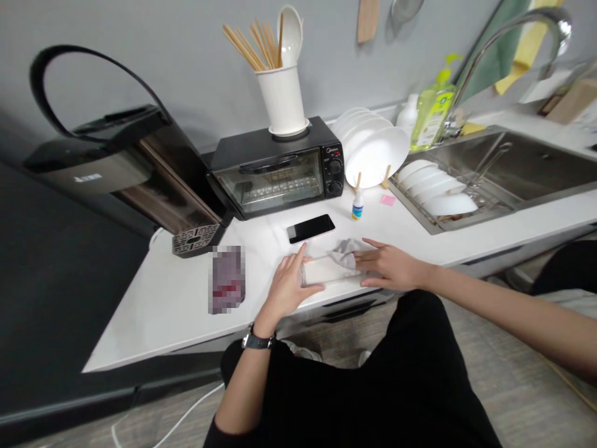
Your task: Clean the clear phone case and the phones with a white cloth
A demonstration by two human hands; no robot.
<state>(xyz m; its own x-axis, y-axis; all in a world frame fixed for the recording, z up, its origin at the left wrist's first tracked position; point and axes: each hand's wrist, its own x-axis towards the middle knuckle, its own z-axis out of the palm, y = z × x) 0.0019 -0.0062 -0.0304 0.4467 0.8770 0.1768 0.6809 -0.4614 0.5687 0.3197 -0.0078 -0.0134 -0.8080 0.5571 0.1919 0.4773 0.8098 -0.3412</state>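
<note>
Box work occupies the centre of the frame: a white box (324, 270) lies near the front edge of the tabletop (153, 311), with a crumpled grey cloth (346, 254) over its right end. The left hand (289, 281) holds the box's left end, thumb and fingers set wide around it. The right hand (392, 264) has its fingers against the cloth and its thumb apart; whether it pinches the fabric or only presses, I cannot tell. The step in hand looks like steadying the box while handling the cloth on it. The next move calls for a firm left hold and light control of the loose folds.

Just above the box lies a dark phone (311, 228), and a small bottle (357, 206) stands to its right, near a pink square (387, 200). A blurred-out item (227, 280) lies left of centre. A toaster oven (275, 171) fills the upper middle, carrying a white utensil holder (282, 99); a tall dispenser (125, 174) leans into view at upper left. White plates (373, 149) stand right of the oven, beside a metal sink (541, 168) holding bowls (433, 186). Wood-look flooring (508, 348) shows at lower right.
</note>
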